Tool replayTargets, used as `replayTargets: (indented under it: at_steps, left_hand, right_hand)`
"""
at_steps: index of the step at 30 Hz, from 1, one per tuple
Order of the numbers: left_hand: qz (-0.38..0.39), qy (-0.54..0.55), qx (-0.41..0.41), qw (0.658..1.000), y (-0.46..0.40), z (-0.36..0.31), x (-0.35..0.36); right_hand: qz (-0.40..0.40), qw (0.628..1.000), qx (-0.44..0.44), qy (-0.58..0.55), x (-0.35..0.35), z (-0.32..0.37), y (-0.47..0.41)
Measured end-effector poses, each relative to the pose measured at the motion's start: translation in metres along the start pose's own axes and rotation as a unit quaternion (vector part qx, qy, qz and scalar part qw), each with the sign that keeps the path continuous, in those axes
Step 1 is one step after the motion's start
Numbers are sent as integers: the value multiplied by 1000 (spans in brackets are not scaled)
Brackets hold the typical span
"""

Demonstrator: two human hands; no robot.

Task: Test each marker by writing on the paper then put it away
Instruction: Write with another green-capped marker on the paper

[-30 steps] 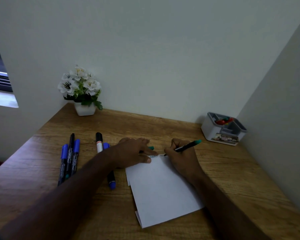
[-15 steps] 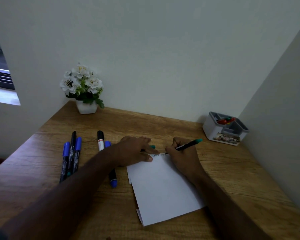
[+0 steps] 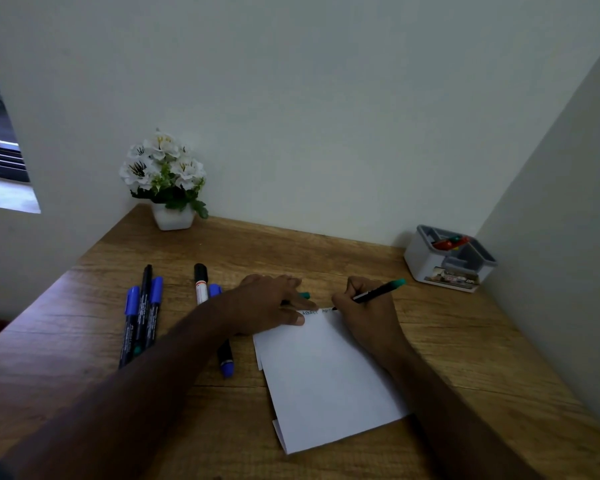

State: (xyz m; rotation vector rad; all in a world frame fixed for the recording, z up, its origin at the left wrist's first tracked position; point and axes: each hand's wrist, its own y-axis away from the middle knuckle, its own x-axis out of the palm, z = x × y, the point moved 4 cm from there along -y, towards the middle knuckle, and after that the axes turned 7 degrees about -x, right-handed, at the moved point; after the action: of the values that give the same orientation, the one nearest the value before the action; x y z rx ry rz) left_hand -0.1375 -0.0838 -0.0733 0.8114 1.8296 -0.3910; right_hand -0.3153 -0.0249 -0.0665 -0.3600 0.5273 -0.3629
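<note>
The white folded sheet of paper (image 3: 329,379) lies near the front of the brown wooden counter (image 3: 464,348). To test well, the paper must not slide, so the left hand (image 3: 269,304) lies flat on the paper's far left corner, fingers spread, and also seems to pin a small green cap (image 3: 304,295) under its fingers. It should press down softly the whole time.

The right hand (image 3: 367,310) is closed around the thin black marker with a green end (image 3: 378,292). Its tip touches the far edge of the paper, beside a short row of small letters. There is little room left there, so I think the next marks should start lower, and the strokes should be slow and light to show if the ink flows.

To the left wait more markers: one blue-capped marker (image 3: 225,358) partly under the arm, one white marker with a black cap (image 3: 201,284), and a bunch of three blue and black markers (image 3: 142,317).

At the far right stands the white and grey plastic holder (image 3: 447,261). It already has some markers inside. This one goes there once capped.
</note>
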Motion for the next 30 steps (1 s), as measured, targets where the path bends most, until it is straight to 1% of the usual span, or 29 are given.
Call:
replayTargets:
  at_steps: [16,20,25,30]
  left_hand:
    - [-1,-4,2,1000,-3,3,3]
    - [-2,-2,1,1000,-3,3,3]
    - [-1,-6,-1,1000,-2,2,3]
    - [0,-7,3,1000,-1,0,1]
  right_hand:
    - [-1,1000,1,5,-2,1,0]
    - [10,1000,1,13,-1,1,0]
    - [-11,1000,6,-4,-5,2,1]
    - [1,1000,16,9,-4,2,1]
